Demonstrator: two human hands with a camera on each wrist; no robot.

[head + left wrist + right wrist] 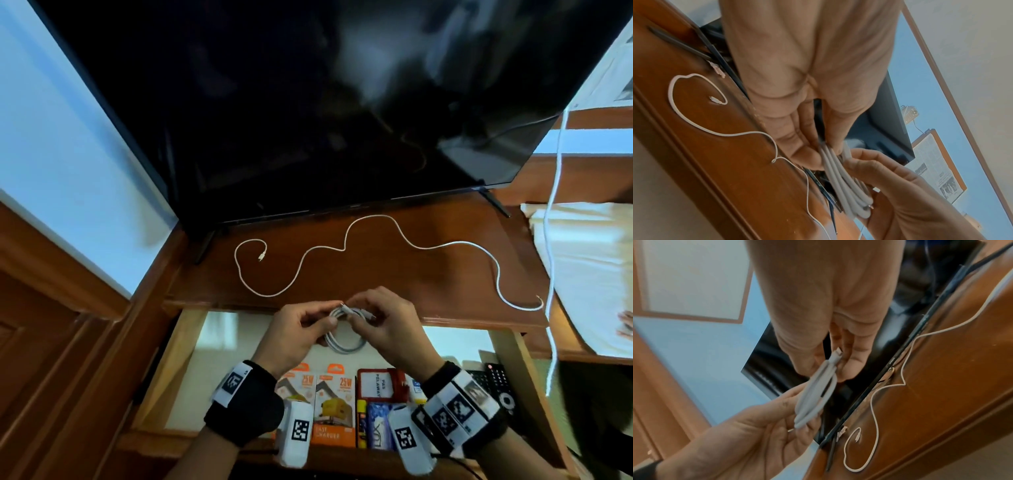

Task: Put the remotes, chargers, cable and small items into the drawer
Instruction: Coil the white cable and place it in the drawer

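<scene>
A coiled white cable (344, 337) hangs between both hands above the open drawer (236, 346). My left hand (330, 313) pinches the top of the coil (840, 181) between thumb and fingers. My right hand (358, 313) pinches the cable's plug end (835, 356) beside the coil (813, 395). A second, long white cable (342, 250) lies in loose curves on the wooden cabinet top (428, 274). In the drawer lie two orange charger boxes (334, 387), a red card holder (380, 380), a blue soap pack (380, 428) and black remotes (496, 380).
A large black TV (308, 102) stands at the back of the cabinet top on thin legs. A white cord (553, 240) hangs down at the right, in front of a white cloth surface (589, 274). A blue wall and wooden panelling lie to the left.
</scene>
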